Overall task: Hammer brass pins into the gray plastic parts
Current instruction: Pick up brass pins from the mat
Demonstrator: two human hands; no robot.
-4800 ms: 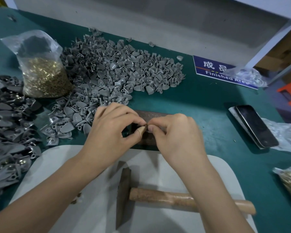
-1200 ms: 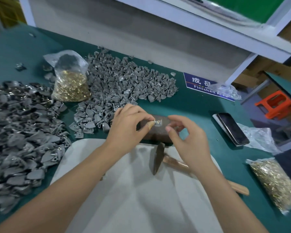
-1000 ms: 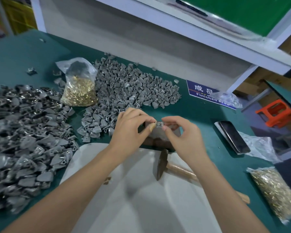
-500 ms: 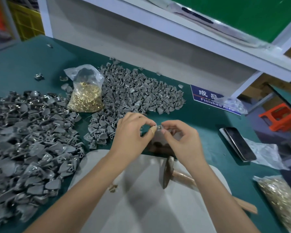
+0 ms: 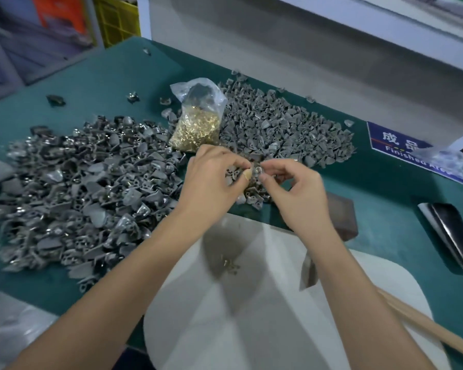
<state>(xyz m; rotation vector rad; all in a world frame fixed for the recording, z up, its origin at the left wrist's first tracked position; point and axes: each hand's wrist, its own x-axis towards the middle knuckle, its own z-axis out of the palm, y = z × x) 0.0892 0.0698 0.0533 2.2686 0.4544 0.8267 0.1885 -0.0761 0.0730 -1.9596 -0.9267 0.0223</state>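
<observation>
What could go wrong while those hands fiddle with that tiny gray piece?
The left hand and right hand pinch one small gray piece in mid-air, above the gray pile; if it slips, it could vanish among lookalikes. The loose pins on the white board might roll off. The hammer sits under the right forearm, so a bump seems possible.

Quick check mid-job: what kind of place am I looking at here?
Most likely a small factory assembly bench. Loose gray parts lie heaped on a green table, a bag of brass pins stands among them, and a blue sign reads "Finished Area".
</observation>
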